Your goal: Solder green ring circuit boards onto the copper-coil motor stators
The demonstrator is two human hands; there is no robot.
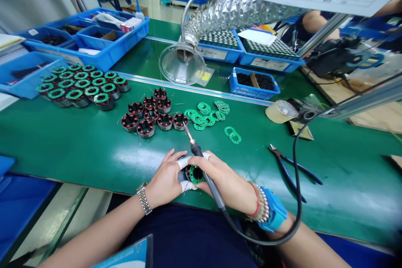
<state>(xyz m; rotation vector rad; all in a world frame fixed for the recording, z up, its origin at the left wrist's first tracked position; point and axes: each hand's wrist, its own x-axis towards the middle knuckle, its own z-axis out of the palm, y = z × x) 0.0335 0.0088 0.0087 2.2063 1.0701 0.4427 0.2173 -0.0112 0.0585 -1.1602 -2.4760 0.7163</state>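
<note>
My left hand [165,180], with white tape on its thumb and a finger, is closed around a motor stator [188,173] near the table's front edge. A green ring-shaped circuit board [192,179] sits on the stator's face. In my right hand [230,182] lies a soldering iron [214,190], its tip pointing up and away, past the stator. The fingers of that hand also reach around the stator's right side. Beyond my hands stand several bare stators [165,121] with copper windings and loose wire ends. Loose green ring boards [198,120] lie to their right.
Stators topped with green boards [77,95] stand in rows at left, beside blue bins [103,59]. A clear fume hood [182,69] hangs over the middle. Cutting pliers [284,167] and a solder spool [281,111] lie at right. The iron's black cable [295,167] loops over my right forearm.
</note>
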